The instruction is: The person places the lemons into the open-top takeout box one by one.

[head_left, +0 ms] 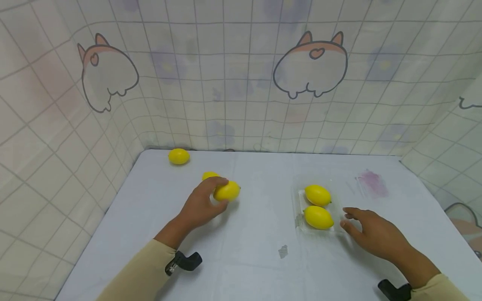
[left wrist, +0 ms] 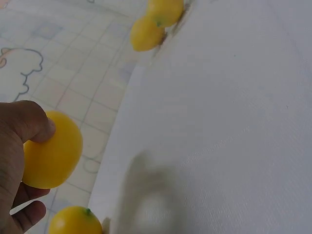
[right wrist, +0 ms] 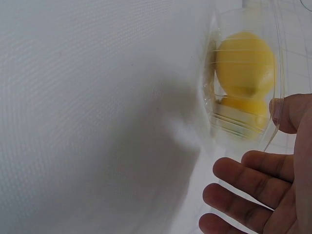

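My left hand [head_left: 200, 205] pinches a yellow lemon [head_left: 229, 191] between thumb and fingers, above the left part of the table. Partly hidden behind that hand is another lemon [head_left: 208, 174]. Two lemons, an upper one [head_left: 318, 195] and a lower one [head_left: 319, 217], sit in a clear plastic tray [head_left: 298, 222] right of centre. Beside the tray's right edge is my right hand [head_left: 380, 235], holding nothing, its fingers spread and relaxed. In the right wrist view a fingertip overlaps the rim of the tray [right wrist: 279, 53].
One more lemon [head_left: 178, 156] lies near the table's far left corner. A small grey patch [head_left: 283, 251] marks the white tabletop [head_left: 256, 271] in front of the tray, and a pinkish stain [head_left: 373, 184] lies behind it to the right. A patterned curtain [head_left: 233, 83] surrounds the table's back and sides.
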